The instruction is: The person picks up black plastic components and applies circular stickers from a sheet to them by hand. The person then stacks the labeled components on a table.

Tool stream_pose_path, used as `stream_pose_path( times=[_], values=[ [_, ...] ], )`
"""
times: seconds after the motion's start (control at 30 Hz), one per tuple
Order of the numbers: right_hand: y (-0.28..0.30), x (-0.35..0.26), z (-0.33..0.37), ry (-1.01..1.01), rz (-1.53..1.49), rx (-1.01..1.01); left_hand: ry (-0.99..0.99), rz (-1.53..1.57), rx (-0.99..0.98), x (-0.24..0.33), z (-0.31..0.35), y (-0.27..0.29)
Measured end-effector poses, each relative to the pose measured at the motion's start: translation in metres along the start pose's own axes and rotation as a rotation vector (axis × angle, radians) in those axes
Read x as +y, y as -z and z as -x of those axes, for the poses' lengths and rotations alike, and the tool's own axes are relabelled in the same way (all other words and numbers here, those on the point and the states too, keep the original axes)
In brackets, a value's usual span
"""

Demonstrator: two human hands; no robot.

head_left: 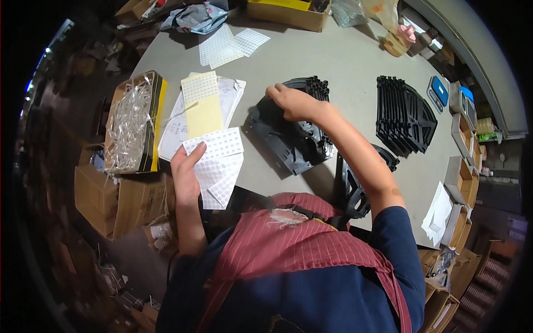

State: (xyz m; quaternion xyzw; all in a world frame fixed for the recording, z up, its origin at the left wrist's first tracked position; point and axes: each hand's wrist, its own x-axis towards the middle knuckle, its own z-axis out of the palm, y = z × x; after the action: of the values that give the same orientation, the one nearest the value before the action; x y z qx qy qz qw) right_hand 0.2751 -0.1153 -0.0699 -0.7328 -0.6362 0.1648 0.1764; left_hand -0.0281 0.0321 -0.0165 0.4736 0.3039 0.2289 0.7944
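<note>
My left hand grips several white sticker sheets printed with rows of small marks, its thumb on top. The lower sheets hang folded toward my apron. My right hand reaches across to a group of black moulded plastic parts in the middle of the table. Its fingers are curled together at the far left edge of the top part; what they pinch, if anything, is hidden. Just beyond my left hand, a yellowish sticker sheet lies on white papers.
A row of black plastic parts stands at the right. Another black part sits under my right forearm. A box of clear plastic strips is at the left. More sticker sheets lie at the back; small cardboard trays line the right edge.
</note>
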Motion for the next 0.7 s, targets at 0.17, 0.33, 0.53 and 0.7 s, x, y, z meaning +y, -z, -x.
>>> stream_pose_path(
  times=[0.17,0.33,0.53,0.7],
  values=[
    [0.005,-0.009,-0.007,-0.342,0.397,-0.023,0.02,-0.007,0.008,-0.005,-0.003,-0.003],
    [0.017,0.003,0.025,-0.531,0.339,0.184,0.055,-0.017,-0.011,-0.006,-0.009,-0.01],
    [-0.017,-0.029,0.058,-0.538,0.106,0.161,0.086,-0.039,-0.077,-0.01,-0.019,-0.027],
    [-0.002,-0.01,0.057,-0.481,-0.14,0.298,0.037,-0.044,-0.116,-0.006,-0.024,-0.038]
  ],
)
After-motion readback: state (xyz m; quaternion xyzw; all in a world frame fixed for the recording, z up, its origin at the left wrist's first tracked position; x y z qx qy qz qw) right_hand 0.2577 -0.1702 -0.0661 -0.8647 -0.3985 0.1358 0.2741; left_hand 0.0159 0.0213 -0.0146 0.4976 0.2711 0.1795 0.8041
